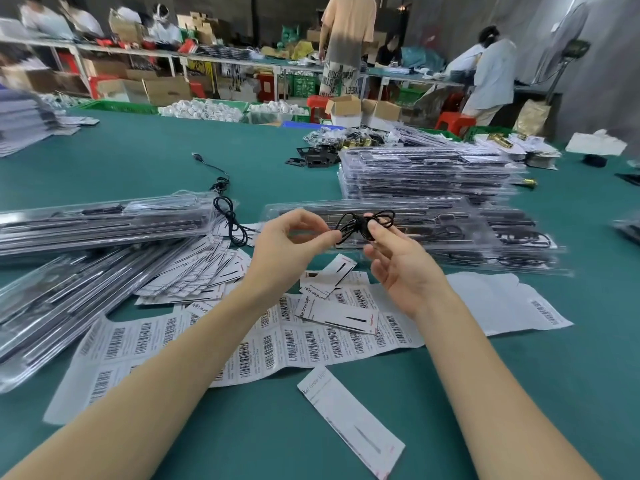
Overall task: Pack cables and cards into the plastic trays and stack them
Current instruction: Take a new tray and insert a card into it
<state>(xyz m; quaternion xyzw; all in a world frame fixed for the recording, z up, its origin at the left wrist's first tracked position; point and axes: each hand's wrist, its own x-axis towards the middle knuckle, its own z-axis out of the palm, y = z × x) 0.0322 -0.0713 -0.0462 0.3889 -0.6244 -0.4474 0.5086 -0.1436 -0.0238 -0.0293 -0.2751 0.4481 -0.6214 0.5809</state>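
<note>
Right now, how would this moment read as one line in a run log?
stage: bundling cable | left hand: pinches black cable bundle | right hand: holds same bundle | clear tray: just beyond hands | cards: loose on table

Above the green worktop, the left hand and right hand both pinch a coiled black cable, held over a clear plastic tray. Printed cards and a barcode label sheet lie toward six o'clock; stacked trays sit at one o'clock.
</note>
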